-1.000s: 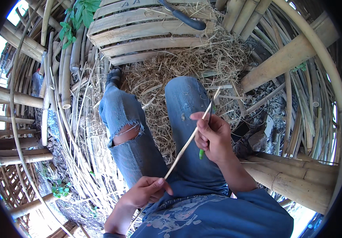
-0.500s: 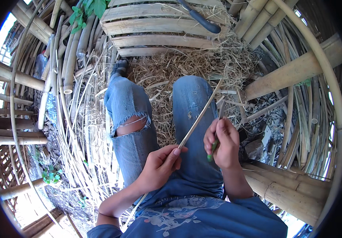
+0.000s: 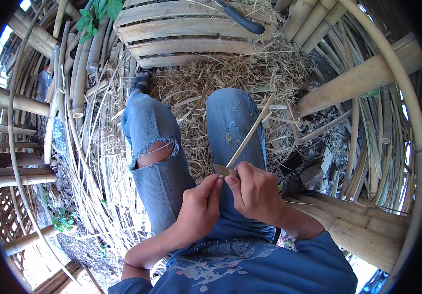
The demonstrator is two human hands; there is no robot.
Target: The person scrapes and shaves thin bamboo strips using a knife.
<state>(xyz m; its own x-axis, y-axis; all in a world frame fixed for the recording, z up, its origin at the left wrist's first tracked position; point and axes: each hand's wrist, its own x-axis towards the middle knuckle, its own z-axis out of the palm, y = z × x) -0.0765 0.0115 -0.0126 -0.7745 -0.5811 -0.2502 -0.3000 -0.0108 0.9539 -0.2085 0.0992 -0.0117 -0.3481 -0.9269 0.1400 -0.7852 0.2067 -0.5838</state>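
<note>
Between my knees, my left hand (image 3: 200, 205) is closed, pinching a thin pale bamboo strip (image 3: 251, 132) between thumb and fingers. The strip slants up and away to the right, over my right thigh. My right hand (image 3: 257, 192) is wrapped round a knife (image 3: 224, 171), whose short blade pokes out on the left and lies across the strip, just above my left thumb. The knife's handle is hidden in my right fist. Both hands are almost touching.
A slatted wooden crate (image 3: 186, 46) stands ahead, with a dark-handled tool (image 3: 244, 20) on it. Bamboo shavings (image 3: 196, 81) cover the ground before me. Bamboo poles (image 3: 348, 88) and split strips (image 3: 81, 161) lie on both sides. A thick bamboo beam (image 3: 363, 235) runs at my right.
My right hand has moved left and down, bringing the knife from beside the strip onto it. My left hand still grips the strip. The view has shifted slightly.
</note>
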